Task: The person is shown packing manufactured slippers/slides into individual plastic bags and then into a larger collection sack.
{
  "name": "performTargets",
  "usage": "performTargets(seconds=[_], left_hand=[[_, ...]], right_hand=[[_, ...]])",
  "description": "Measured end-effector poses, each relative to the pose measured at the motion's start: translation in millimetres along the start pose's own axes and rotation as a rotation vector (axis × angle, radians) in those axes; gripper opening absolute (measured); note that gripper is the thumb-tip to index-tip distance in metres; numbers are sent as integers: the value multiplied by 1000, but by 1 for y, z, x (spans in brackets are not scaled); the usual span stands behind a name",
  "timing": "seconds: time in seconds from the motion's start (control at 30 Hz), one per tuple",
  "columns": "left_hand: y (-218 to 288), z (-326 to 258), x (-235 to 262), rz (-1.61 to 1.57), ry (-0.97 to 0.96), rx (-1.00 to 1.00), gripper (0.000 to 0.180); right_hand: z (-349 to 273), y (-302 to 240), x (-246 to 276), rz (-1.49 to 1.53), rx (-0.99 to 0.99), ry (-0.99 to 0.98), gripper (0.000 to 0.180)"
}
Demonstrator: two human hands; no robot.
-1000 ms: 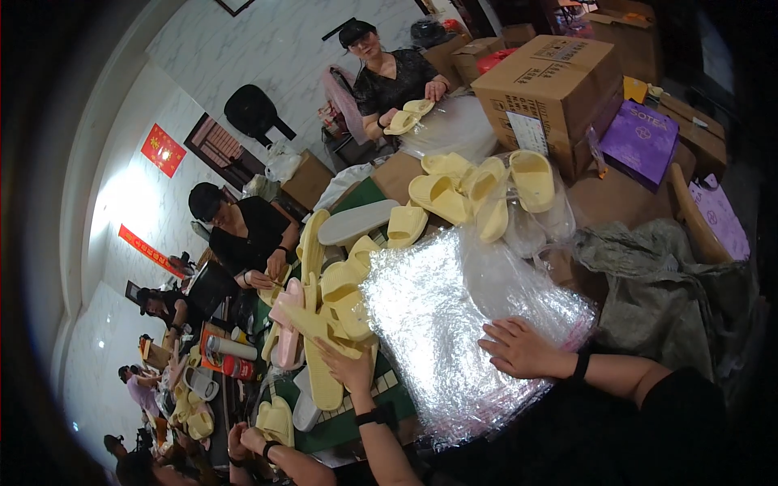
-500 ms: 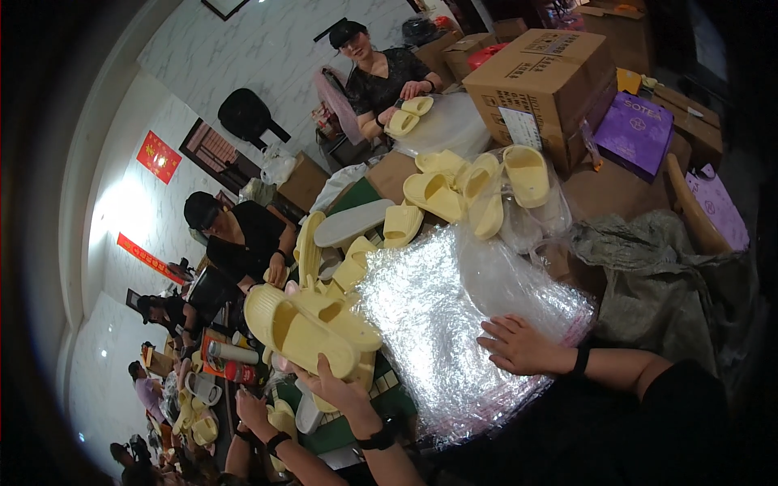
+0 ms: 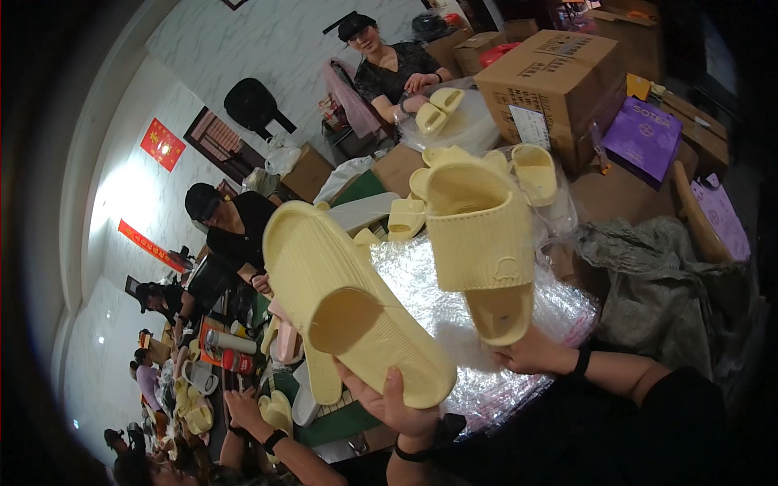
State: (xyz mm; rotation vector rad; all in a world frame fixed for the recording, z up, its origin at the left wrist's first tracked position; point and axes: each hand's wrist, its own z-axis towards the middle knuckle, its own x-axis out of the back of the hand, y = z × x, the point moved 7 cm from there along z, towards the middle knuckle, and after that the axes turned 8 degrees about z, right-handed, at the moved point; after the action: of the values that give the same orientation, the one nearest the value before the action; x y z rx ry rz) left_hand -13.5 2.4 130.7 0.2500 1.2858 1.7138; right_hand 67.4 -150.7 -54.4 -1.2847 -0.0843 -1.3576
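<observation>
Head view: both of my hands are busy. My left fingers (image 3: pixel 395 390) are closed round the lower end of a yellow slide, let's call it the left slipper (image 3: pixel 405 348). It leans, with the strap end up and off to the left, and it looks huge this close to the camera. My right fingers (image 3: pixel 519 350) are on the lower end of its lookalike, the right slipper (image 3: pixel 486 251). That one's more upright, the strap facing me with a little outline mark on it. Part of that grip is hidden behind the slipper, but they're clearly holding it. The two are side by side in midair, apart, right above the surface (image 3: pixel 328 429) and a stack of shiny plastic (image 3: pixel 498 397).

Around that it's pretty cluttered. A pink slipper (image 3: pixel 285 342) lies just left of my left one, and a grey slipper (image 3: pixel 365 212) sits behind the pair. Back right there's a yellow slipper in a clear bag (image 3: pixel 559 215), near a big carton (image 3: pixel 551 97). Further right you get a purple box (image 3: pixel 640 138) and a crumpled sack (image 3: pixel 664 283).

Across from me a co-worker (image 3: pixel 397 77) has a pair of small-looking yellow slippers (image 3: pixel 440 112). Someone else's hands (image 3: pixel 247 409) are near my left forearm; can't tell what they're holding.
</observation>
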Motion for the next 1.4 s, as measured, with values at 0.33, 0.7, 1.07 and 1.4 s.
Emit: performTargets(seconds=[0.33, 0.7, 1.07, 1.4], left_hand=[[-113, -63, 41, 51, 131, 354, 69], [-171, -88, 74, 161, 20, 581, 53], [-180, -88, 74, 55, 143, 570, 39], [-137, -119, 44, 1432, -940, -115, 44]], right_hand=[[2, -2, -9, -119, 65, 32, 50], [3, -11, 12, 138, -47, 83, 40], [60, -1, 1, 211, 40, -609, 51], [65, 14, 0, -67, 78, -459, 61]])
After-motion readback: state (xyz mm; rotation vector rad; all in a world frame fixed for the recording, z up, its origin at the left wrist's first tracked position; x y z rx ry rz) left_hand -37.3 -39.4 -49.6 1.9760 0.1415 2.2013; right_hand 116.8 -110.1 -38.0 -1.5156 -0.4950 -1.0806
